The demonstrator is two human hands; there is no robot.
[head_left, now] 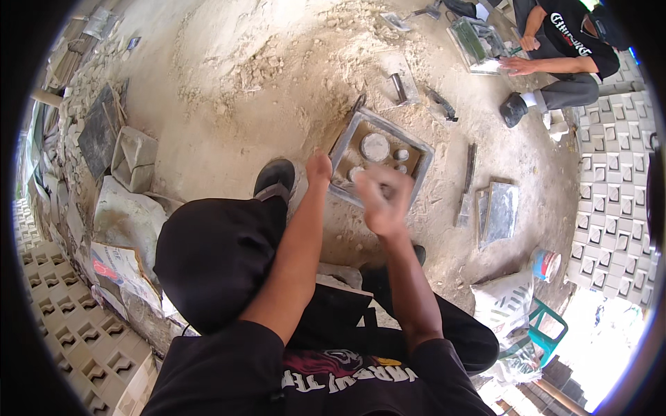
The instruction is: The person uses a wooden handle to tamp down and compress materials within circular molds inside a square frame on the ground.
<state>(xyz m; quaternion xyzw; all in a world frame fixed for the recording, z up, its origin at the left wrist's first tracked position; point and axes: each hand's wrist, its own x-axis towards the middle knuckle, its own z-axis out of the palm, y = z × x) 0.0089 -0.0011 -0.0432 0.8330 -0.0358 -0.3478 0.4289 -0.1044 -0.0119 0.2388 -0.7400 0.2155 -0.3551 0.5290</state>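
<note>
Dirt floor (222, 132) strewn with rubble, flanked by patterned block walls (610, 201). Grey, dusty rectangular frame (397, 130), round pieces (375, 147) inside, set on floor ahead. Left hand (320, 168) seen at edge, right (386, 201) blurred above; finger states can't be told.

Right hand (386, 200): motion-blurred; individual fingers indistinct. It partly hides a pale disc (355, 173) inside the grey frame (424, 158). Left hand (319, 168): fingertips cannot be distinguished. Co-worker (565, 35): partly cut off by the upper picture edge.
</note>
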